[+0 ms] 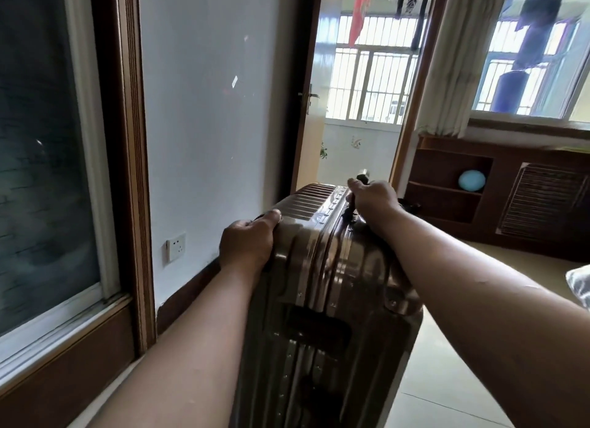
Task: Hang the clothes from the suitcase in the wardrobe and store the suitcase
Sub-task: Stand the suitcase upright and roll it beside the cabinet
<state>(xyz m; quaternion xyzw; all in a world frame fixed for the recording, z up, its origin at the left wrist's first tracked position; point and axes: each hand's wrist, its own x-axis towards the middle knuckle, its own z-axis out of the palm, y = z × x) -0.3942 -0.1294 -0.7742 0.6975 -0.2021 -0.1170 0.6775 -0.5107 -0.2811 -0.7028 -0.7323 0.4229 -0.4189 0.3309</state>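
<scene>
Beside the white wall point(217, 108), the closed hard-shell suitcase point(322, 268) runs lengthwise away from the person, the left hand point(247, 245) with its grip clamped over the near left corner, the right hand point(373, 197) curled round a handle point(348, 217) farther along.

A white socket point(176, 247) sits low on the pale wall point(207, 108). Beyond the open door point(316, 76), laundry point(360, 12) hangs before barred windows point(370, 76). A blue ball point(472, 181) rests on a wooden shelf point(443, 187) beneath the curtain point(459, 60).
</scene>
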